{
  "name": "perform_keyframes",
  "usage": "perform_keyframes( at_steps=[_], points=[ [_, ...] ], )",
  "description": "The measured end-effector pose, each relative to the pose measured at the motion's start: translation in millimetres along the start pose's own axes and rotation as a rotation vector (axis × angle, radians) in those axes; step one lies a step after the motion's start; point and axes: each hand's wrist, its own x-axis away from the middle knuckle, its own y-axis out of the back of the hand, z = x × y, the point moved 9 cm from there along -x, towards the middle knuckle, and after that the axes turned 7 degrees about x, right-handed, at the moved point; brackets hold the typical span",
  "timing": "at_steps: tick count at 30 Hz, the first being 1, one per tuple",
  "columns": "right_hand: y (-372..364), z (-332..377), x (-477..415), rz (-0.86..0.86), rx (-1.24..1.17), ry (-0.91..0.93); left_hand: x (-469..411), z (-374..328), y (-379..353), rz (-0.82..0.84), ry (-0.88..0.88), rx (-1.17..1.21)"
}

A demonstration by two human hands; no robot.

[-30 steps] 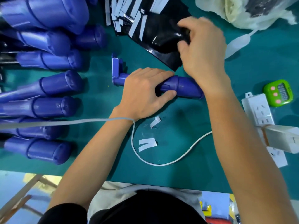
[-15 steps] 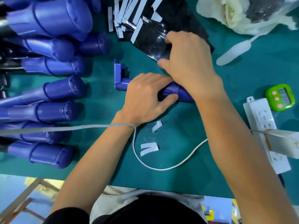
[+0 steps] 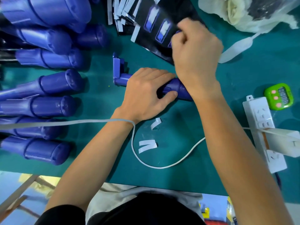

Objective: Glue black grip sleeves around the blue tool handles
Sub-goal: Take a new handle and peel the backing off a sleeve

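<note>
Meanwhile, right hand [image 3: 196,51] grip pinches black sleeve [image 3: 155,32], dragged from stack [image 3: 124,15] toward blue tool handle [image 3: 177,89] since previous frame. Left hand [image 3: 144,95] grip wraps handle, pinned on table [image 3: 235,75], centre. Wrapping likely next.

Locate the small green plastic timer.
In the head view the small green plastic timer sits at the far right of the teal mat, beside the far end of the white power strip.
</note>
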Motion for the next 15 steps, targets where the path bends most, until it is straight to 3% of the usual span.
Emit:
perform_keyframes(
  at_steps=[2,3,5,7,8,11,13,15],
  points=[
    [48.5,-9.3,26.7,-0.345,-0.210,-0.063,3.5,-0.4,9.3,-0.106,-0.003,0.090],
    [65.6,-9.4,45.9,-0.465,-0.187,-0.030,5.1,2.1,14.0,-0.146,0.031,0.203],
    [79.9,-0.4,87.1,-0.543,-0.052,0.115,9.4,6.5,12.8,-0.119,0.156,0.573],
    [73.2,8.4,123.9,-0.487,-0.009,0.260,13.4,3.2,5.5,-0.072,0.240,0.883],
    [65.0,12.0,137.1,-0.437,-0.006,0.300,16.3,0.3,2.5,-0.063,0.260,0.925],
    [42.4,11.4,157.4,-0.312,-0.102,0.336,25.9,-6.3,2.7,-0.137,0.328,0.762],
    [35.6,-4.6,157.3,-0.198,-0.442,0.263,30.4,-1.2,9.1,-0.247,0.405,0.695],
    [29.8,-36.3,152.5,-0.144,-0.821,-0.023,29.4,7.8,10.9,-0.301,0.539,0.815]
  ],
)
